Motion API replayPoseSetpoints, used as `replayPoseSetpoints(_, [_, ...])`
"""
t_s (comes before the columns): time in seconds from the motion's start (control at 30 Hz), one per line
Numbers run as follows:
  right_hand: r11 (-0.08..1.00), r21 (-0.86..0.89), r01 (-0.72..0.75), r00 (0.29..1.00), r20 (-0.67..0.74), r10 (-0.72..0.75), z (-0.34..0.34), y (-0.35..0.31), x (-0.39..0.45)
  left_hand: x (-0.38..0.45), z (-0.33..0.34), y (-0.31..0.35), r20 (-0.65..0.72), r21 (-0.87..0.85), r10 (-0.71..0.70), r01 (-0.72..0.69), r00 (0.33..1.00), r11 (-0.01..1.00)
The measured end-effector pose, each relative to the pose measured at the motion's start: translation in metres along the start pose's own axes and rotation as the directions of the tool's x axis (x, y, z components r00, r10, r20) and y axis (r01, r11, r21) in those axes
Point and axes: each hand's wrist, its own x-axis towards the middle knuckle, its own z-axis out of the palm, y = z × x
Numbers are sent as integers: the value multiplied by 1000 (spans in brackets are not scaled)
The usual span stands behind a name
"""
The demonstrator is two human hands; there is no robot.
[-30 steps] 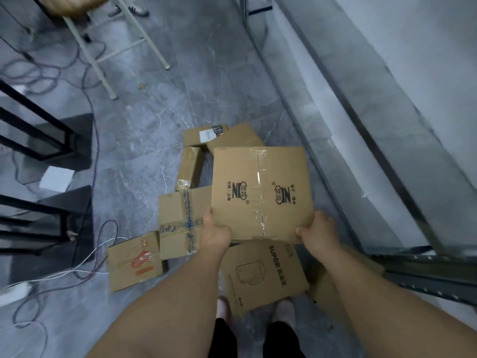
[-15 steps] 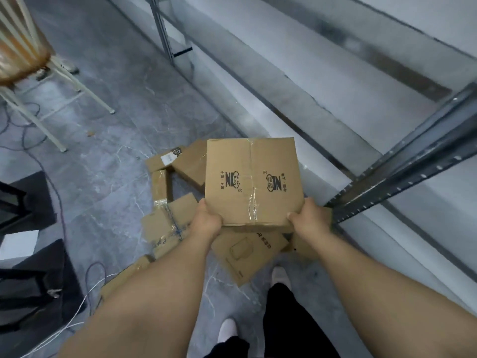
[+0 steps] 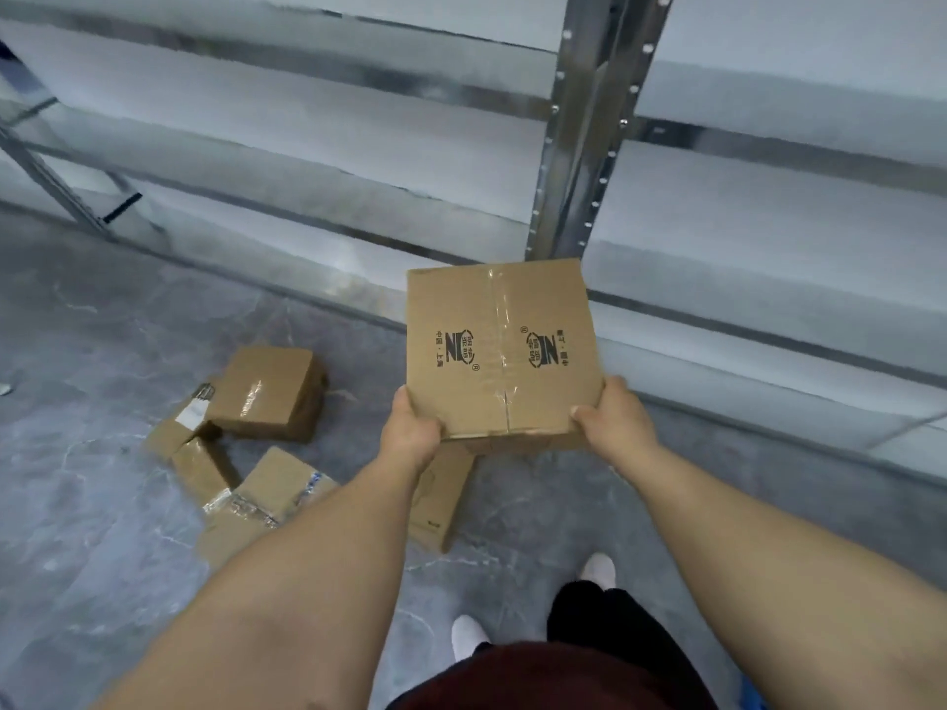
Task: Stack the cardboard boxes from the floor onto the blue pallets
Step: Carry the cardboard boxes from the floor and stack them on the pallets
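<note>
I hold a taped cardboard box (image 3: 499,345) with black logos on top, lifted off the floor in front of me. My left hand (image 3: 410,427) grips its near left corner and my right hand (image 3: 615,420) grips its near right corner. Several other cardboard boxes lie on the grey floor to the left: a squat one (image 3: 266,392), smaller taped ones (image 3: 202,466), and a printed one (image 3: 440,499) partly hidden under my left forearm. A sliver of blue (image 3: 750,696) shows at the bottom right edge; I cannot tell whether it is a pallet.
A metal shelving rack with a perforated upright (image 3: 584,146) and pale shelf boards (image 3: 307,120) runs across the back and right. Grey marbled floor (image 3: 77,479) spreads to the left. My feet in white shoes (image 3: 469,638) stand near the bottom centre.
My view has swung right with the box held in both hands. The chair, cables and black stands have left the frame; the floor boxes now lie at my left and the rack fills the background.
</note>
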Motion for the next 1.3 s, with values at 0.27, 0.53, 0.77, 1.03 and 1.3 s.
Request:
replayPoseSetpoints(0.27, [970, 118, -213, 965, -132, 228, -52, 95, -24, -31, 88, 36, 199, 184, 78, -116, 977, 976])
replayPoseSetpoints(0.53, [907, 248, -340, 900, -194, 390, -103, 182, -48, -68, 181, 72, 369, 274, 106, -217, 923, 937])
replayPoseSetpoints(0.77, [849, 353, -392, 839, -242, 488, -145, 255, -63, -103, 266, 96, 473, 294, 145, -310, 869, 904])
replayPoseSetpoints(1.03, [810, 394, -434, 796, -253, 550, -201, 344, -75, -158, 361, 113, 542, 336, 149, -375, 827, 864])
replayPoseSetpoints(1.3, [753, 470, -461, 733, -277, 621, -238, 422, -95, -211, 440, 125, 613, 352, 173, -463, 771, 813])
